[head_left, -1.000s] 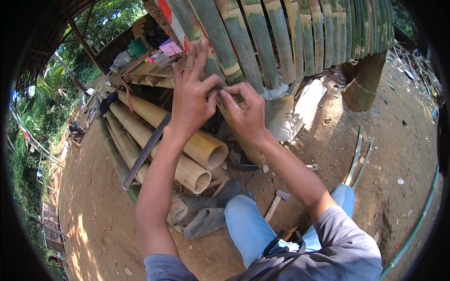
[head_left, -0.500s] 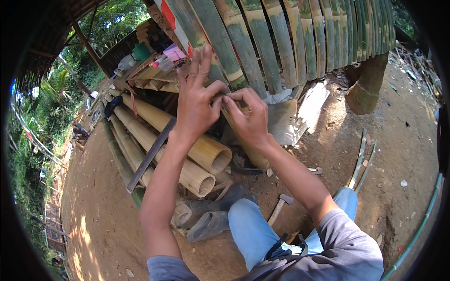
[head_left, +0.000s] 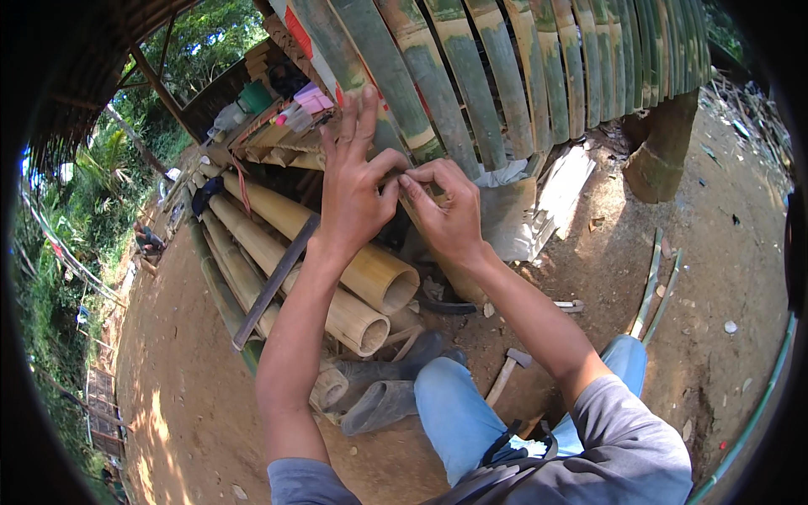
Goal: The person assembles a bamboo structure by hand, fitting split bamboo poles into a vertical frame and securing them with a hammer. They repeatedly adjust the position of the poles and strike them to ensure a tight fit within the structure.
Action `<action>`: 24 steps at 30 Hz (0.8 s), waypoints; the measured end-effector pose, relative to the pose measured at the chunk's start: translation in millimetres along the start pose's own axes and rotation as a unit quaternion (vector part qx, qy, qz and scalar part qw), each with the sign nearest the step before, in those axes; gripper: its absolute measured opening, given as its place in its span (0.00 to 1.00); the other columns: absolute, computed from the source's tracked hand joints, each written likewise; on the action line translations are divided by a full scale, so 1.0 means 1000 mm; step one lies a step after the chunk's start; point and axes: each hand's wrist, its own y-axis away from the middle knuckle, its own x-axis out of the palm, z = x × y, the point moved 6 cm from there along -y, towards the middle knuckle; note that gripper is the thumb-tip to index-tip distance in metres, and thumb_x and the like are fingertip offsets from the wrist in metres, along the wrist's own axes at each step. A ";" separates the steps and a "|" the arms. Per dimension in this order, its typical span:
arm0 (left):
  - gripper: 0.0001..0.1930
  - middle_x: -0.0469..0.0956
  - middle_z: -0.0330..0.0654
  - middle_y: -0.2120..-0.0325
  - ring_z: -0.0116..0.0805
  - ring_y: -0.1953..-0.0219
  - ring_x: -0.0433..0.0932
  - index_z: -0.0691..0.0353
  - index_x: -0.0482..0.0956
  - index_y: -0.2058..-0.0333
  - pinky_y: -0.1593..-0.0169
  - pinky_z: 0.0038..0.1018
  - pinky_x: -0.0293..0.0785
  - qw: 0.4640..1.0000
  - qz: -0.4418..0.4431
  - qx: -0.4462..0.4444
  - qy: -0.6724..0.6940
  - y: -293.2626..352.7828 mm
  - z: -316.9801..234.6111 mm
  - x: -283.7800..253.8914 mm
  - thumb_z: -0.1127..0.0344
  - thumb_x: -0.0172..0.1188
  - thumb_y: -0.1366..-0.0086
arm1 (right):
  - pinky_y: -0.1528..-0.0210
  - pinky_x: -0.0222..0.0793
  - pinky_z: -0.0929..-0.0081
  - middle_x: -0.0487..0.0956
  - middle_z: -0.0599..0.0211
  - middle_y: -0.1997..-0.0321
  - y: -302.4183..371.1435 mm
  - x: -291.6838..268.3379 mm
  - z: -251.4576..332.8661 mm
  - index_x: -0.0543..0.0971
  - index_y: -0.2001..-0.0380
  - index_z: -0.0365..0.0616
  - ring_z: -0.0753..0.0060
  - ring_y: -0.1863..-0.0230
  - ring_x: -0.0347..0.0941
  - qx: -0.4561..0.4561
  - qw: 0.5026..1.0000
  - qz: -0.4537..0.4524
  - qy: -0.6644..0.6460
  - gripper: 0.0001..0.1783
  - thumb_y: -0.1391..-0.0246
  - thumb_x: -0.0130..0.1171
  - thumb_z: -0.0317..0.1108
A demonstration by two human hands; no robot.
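My left hand [head_left: 360,189] is raised at the near end of a slatted bamboo platform [head_left: 454,88]. Its thumb and index finger are pinched together, while the other fingers stretch upward. Right beside it, my right hand [head_left: 448,210] pinches at the same spot, fingertips almost meeting the left ones. Whatever lies between the fingertips is too small to make out. Green and tan split-bamboo slats run behind both hands.
Thick bamboo poles [head_left: 341,316] lie at left, with a long dark flat strip [head_left: 278,282] across them. Rubber boots [head_left: 383,406] and a wooden-handled hatchet [head_left: 507,373] rest on the dirt near my knees. A stout bamboo post [head_left: 661,164] supports the platform.
Both hands keep the same pinch at the same place. The surroundings have shifted slightly in the picture with a small head movement.
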 end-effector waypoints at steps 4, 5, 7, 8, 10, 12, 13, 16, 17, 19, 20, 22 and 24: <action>0.06 0.48 0.44 0.28 0.52 0.26 0.42 0.61 0.81 0.75 0.35 0.68 0.46 1.000 0.001 -0.001 0.006 -0.001 0.000 0.000 0.76 0.66 0.55 | 0.63 0.69 0.71 0.79 0.59 0.71 -0.001 0.000 0.000 0.80 0.69 0.35 0.64 0.68 0.75 0.015 1.000 -0.003 -0.008 0.05 0.46 0.65 0.25; 0.06 0.48 0.44 0.28 0.52 0.26 0.42 0.61 0.80 0.75 0.35 0.68 0.46 1.000 0.002 0.001 0.006 -0.002 0.000 -0.001 0.76 0.66 0.55 | 0.63 0.69 0.71 0.79 0.59 0.71 -0.001 0.000 0.000 0.80 0.69 0.35 0.65 0.68 0.75 0.017 1.000 -0.001 -0.010 0.05 0.46 0.65 0.25; 0.06 0.48 0.44 0.28 0.52 0.26 0.43 0.62 0.80 0.76 0.35 0.68 0.46 1.000 0.002 0.003 0.011 -0.002 0.002 0.000 0.76 0.66 0.55 | 0.64 0.68 0.68 0.79 0.59 0.71 -0.001 0.000 -0.001 0.79 0.70 0.36 0.61 0.68 0.74 0.025 1.000 0.000 -0.017 0.05 0.47 0.64 0.25; 0.06 0.48 0.44 0.28 0.52 0.26 0.43 0.62 0.80 0.76 0.35 0.68 0.46 1.000 0.000 0.006 0.011 -0.002 0.002 0.000 0.76 0.66 0.55 | 0.64 0.68 0.66 0.78 0.58 0.71 -0.001 0.001 -0.002 0.79 0.70 0.36 0.57 0.68 0.73 0.030 0.999 -0.003 -0.025 0.05 0.48 0.64 0.25; 0.06 0.49 0.44 0.28 0.53 0.26 0.43 0.62 0.79 0.76 0.35 0.67 0.46 1.000 -0.002 0.011 0.013 -0.002 0.003 0.002 0.77 0.66 0.55 | 0.64 0.67 0.65 0.78 0.58 0.71 -0.001 0.000 -0.004 0.78 0.70 0.37 0.55 0.67 0.73 0.038 0.999 -0.003 -0.038 0.05 0.48 0.64 0.26; 0.06 0.49 0.45 0.28 0.53 0.26 0.43 0.63 0.79 0.77 0.35 0.67 0.46 1.000 -0.003 0.008 0.012 -0.001 0.002 0.002 0.77 0.66 0.55 | 0.64 0.68 0.68 0.79 0.58 0.70 -0.001 -0.001 -0.005 0.79 0.69 0.36 0.59 0.68 0.75 0.042 0.998 0.003 -0.046 0.05 0.47 0.64 0.26; 0.06 0.49 0.45 0.28 0.53 0.26 0.43 0.63 0.79 0.77 0.35 0.67 0.46 1.000 -0.004 0.008 0.012 -0.001 0.002 0.002 0.77 0.66 0.55 | 0.63 0.69 0.70 0.80 0.59 0.70 0.000 -0.001 -0.010 0.79 0.69 0.36 0.63 0.67 0.75 0.070 0.994 0.004 -0.084 0.05 0.46 0.64 0.27; 0.07 0.49 0.43 0.28 0.52 0.26 0.40 0.59 0.81 0.76 0.30 0.57 0.43 1.000 0.008 -0.007 0.008 -0.003 0.002 0.000 0.79 0.67 0.55 | 0.62 0.70 0.76 0.80 0.62 0.69 0.008 -0.006 -0.022 0.79 0.67 0.35 0.74 0.67 0.76 0.144 0.977 0.000 -0.159 0.06 0.43 0.62 0.28; 0.07 0.50 0.44 0.28 0.52 0.26 0.40 0.59 0.81 0.76 0.30 0.55 0.43 1.000 0.005 0.002 0.011 -0.005 0.002 -0.001 0.79 0.67 0.55 | 0.62 0.70 0.77 0.80 0.64 0.69 0.011 -0.013 -0.025 0.79 0.66 0.34 0.77 0.67 0.76 0.162 0.974 -0.003 -0.159 0.07 0.42 0.62 0.29; 0.08 0.51 0.45 0.28 0.53 0.26 0.41 0.60 0.81 0.76 0.29 0.52 0.42 1.000 0.002 0.011 0.016 -0.003 0.001 -0.004 0.78 0.68 0.56 | 0.62 0.69 0.79 0.80 0.67 0.69 0.030 -0.027 -0.031 0.79 0.66 0.34 0.82 0.67 0.74 0.205 0.967 -0.013 -0.152 0.08 0.40 0.60 0.29; 0.07 0.51 0.45 0.28 0.52 0.26 0.41 0.59 0.81 0.77 0.28 0.50 0.42 1.000 -0.003 0.013 0.009 -0.004 0.002 -0.004 0.78 0.68 0.55 | 0.62 0.69 0.80 0.79 0.69 0.70 0.047 -0.036 -0.039 0.79 0.66 0.34 0.83 0.67 0.74 0.228 0.963 -0.020 -0.142 0.08 0.40 0.60 0.30; 0.07 0.52 0.44 0.29 0.51 0.26 0.41 0.59 0.81 0.77 0.27 0.47 0.41 1.000 0.000 0.007 0.004 -0.001 0.002 0.001 0.78 0.69 0.55 | 0.62 0.68 0.80 0.78 0.71 0.71 0.093 -0.055 -0.069 0.79 0.67 0.34 0.84 0.68 0.72 0.291 0.949 -0.028 -0.117 0.08 0.39 0.59 0.30; 0.07 0.53 0.44 0.29 0.49 0.26 0.42 0.58 0.81 0.77 0.27 0.45 0.42 1.000 -0.012 0.021 0.004 0.010 0.007 -0.001 0.77 0.70 0.53 | 0.63 0.68 0.82 0.78 0.72 0.72 0.185 -0.082 -0.103 0.78 0.67 0.35 0.85 0.68 0.71 0.394 0.916 -0.025 -0.074 0.08 0.39 0.58 0.30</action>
